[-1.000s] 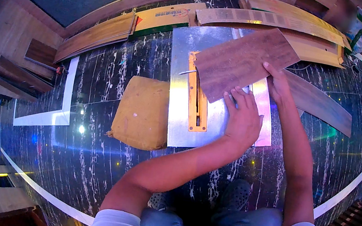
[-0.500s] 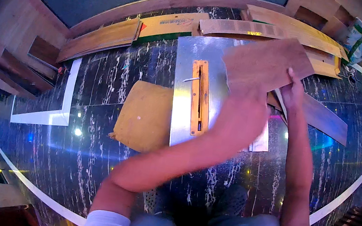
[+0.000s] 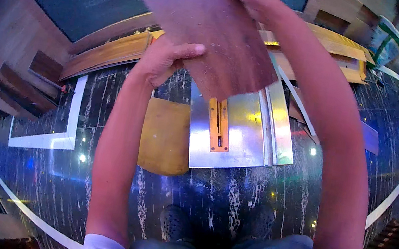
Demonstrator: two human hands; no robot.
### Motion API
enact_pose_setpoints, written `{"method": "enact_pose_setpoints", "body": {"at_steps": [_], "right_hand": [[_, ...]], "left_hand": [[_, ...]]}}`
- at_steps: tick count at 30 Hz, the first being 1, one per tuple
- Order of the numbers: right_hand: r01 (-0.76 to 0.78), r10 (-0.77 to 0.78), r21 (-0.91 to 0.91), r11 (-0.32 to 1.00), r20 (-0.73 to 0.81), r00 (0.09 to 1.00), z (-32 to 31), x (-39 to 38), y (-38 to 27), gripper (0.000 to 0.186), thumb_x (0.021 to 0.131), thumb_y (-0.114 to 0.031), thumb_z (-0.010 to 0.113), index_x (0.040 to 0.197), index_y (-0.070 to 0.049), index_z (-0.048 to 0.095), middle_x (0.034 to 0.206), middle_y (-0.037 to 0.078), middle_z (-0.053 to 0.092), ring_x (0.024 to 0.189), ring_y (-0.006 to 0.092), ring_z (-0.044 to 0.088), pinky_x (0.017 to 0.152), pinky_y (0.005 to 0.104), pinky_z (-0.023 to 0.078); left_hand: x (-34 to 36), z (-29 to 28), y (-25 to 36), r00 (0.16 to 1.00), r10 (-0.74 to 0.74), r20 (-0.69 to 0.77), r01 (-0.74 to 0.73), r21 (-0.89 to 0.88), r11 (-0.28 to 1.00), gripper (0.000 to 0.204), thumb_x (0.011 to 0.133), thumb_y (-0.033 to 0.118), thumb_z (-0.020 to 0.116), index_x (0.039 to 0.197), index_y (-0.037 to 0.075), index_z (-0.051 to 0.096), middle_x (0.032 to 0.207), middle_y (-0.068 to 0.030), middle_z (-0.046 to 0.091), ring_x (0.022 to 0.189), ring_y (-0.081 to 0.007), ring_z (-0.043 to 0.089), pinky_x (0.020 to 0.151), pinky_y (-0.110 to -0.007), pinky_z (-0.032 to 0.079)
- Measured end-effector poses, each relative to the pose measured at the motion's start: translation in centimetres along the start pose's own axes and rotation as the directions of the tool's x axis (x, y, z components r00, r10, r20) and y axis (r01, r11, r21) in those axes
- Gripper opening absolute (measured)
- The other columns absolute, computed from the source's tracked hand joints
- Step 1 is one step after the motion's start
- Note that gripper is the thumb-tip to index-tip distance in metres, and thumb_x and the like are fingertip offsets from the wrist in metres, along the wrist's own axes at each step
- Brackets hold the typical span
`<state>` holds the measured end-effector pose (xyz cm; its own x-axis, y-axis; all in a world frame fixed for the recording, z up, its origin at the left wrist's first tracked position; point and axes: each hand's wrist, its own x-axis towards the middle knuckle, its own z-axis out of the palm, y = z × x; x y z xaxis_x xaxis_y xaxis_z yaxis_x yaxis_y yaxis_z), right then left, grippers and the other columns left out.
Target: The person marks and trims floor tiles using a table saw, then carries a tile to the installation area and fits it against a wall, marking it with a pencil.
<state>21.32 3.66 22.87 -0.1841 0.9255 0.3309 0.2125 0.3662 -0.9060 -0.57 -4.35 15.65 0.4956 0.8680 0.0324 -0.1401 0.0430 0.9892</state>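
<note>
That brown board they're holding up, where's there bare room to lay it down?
The dark marble floor between the steel saw table and the person's shoes is bare. Behind the saw, stacked wooden planks crowd the floor; the tan cushion fills its left.

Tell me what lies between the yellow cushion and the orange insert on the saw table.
In the head view, only bare metal tabletop separates the cushion from the orange insert.
</note>
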Motion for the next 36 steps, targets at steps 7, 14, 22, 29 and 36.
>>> {"method": "enact_pose_setpoints", "body": {"at_steps": [7,14,22,29,36], "right_hand": [[0.192,-0.254,-0.547,0.815,-0.040,0.966,-1.9,-3.4,7.7,0.035,0.092,-0.031,0.067,0.113,-0.005,0.075,0.093,0.018,0.075,0.087,0.0322,0.073,0.081,0.0402,0.056],[-0.056,0.000,-0.693,0.719,-0.080,0.997,0.5,-8.7,18.4,0.029,0.094,-0.021,0.062,0.116,-0.008,0.074,0.107,0.020,0.073,0.100,0.0400,0.069,0.089,0.0480,0.055],[0.021,-0.053,-0.641,0.767,-0.031,0.998,1.1,-8.7,23.4,0.025,0.087,-0.029,0.074,0.104,-0.011,0.078,0.096,0.016,0.074,0.091,0.0357,0.068,0.084,0.0467,0.054],[-0.052,0.062,-0.443,0.895,0.008,0.998,0.7,-10.2,22.5,0.023,0.082,-0.024,0.081,0.097,-0.007,0.079,0.082,0.011,0.073,0.078,0.0238,0.068,0.071,0.0365,0.052],[-0.063,0.101,-0.398,0.915,0.074,0.992,0.5,-12.0,20.9,0.021,0.083,-0.016,0.082,0.097,-0.001,0.077,0.081,0.008,0.073,0.078,0.0180,0.065,0.073,0.0341,0.050]], "left_hand": [[2.0,-6.0,-9.7,0.952,-0.039,-0.303,-0.074,-0.352,0.933,0.051,0.090,0.005,0.076,0.136,0.004,0.054,0.129,-0.0086,0.063,0.118,-0.0242,0.062,0.100,-0.042,0.053],[3.7,-8.6,-18.4,0.887,-0.102,-0.451,-0.157,-0.501,0.851,0.051,0.092,0.002,0.072,0.139,0.004,0.051,0.134,-0.0106,0.062,0.122,-0.0255,0.060,0.104,-0.044,0.050],[2.4,-7.2,-21.2,0.887,-0.179,-0.427,-0.121,-0.586,0.801,0.046,0.095,0.002,0.070,0.137,0.004,0.052,0.132,-0.0099,0.063,0.117,-0.0258,0.064,0.101,-0.046,0.053],[1.3,-7.7,-20.7,0.910,-0.178,-0.375,-0.074,-0.568,0.820,0.048,0.094,0.002,0.069,0.138,0.005,0.051,0.131,-0.0102,0.063,0.116,-0.0264,0.065,0.096,-0.044,0.057],[0.4,-8.2,-20.1,0.909,-0.223,-0.353,0.005,-0.525,0.851,0.051,0.094,0.003,0.070,0.140,0.004,0.049,0.134,-0.0128,0.062,0.121,-0.0273,0.063,0.100,-0.044,0.055]]}}
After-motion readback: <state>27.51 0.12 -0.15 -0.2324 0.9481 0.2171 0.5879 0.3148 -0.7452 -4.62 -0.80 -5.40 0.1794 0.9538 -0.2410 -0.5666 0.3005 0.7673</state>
